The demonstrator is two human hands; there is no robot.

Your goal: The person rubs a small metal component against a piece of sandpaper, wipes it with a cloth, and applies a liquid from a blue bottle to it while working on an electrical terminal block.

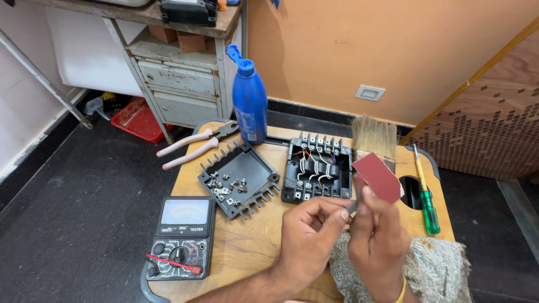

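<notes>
Centrally, on the round wooden table (247, 247), sits an open black box (317, 168) with a row of metal tabs along its far edge and white and red wires inside; left of the box lies its black lid (238, 178), ribbed at the edges, with small silver screws loose in it; beyond the lid stands a blue plastic bottle (249, 98) with a pale label panel low on its side, and pink-handled pliers (193, 145) lie left of the bottle; nearer than the lid rests a black meter (181, 238) with a pale dial window and a red probe across it; right of the box are a bristle brush (373, 137) and a green screwdriver (426, 199). Just in front of the box, the right hand (379, 241) pinches a dark red, matte sheet of sandpaper (379, 177), folded to a stiff corner; the left hand (309, 235) is curled, fingertips closed on a small grey part (352, 207) touching the sandpaper; a coarse grey cloth (432, 269) lies under the wrists.
</notes>
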